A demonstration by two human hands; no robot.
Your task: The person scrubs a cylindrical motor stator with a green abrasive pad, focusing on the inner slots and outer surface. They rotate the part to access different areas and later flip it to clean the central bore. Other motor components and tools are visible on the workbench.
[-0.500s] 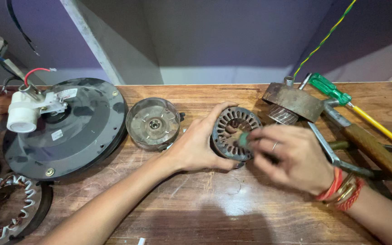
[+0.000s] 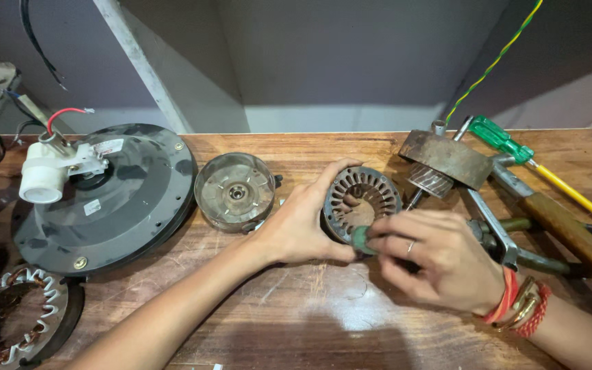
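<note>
My left hand [image 2: 303, 223] grips a round slotted metal stator core [image 2: 363, 199] by its left rim, holding it on the wooden workbench [image 2: 296, 315]. My right hand [image 2: 440, 257], with a ring and red and gold bangles at the wrist, pinches a small green piece [image 2: 360, 239] against the core's lower edge. A shallow round metal motor cover [image 2: 234, 191] lies just left of my left hand.
A large black round fan housing [image 2: 114, 205] with a white capacitor [image 2: 42, 175] sits at the left. A wound stator [image 2: 8, 329] lies at the bottom left. Right of the core are a rusty hammer head [image 2: 447, 157], pliers [image 2: 501, 236], a green-handled screwdriver [image 2: 508, 140] and a wooden handle [image 2: 570, 233].
My right hand has shifted slightly down and left along the core's lower edge. The left hand keeps its hold on the core.
</note>
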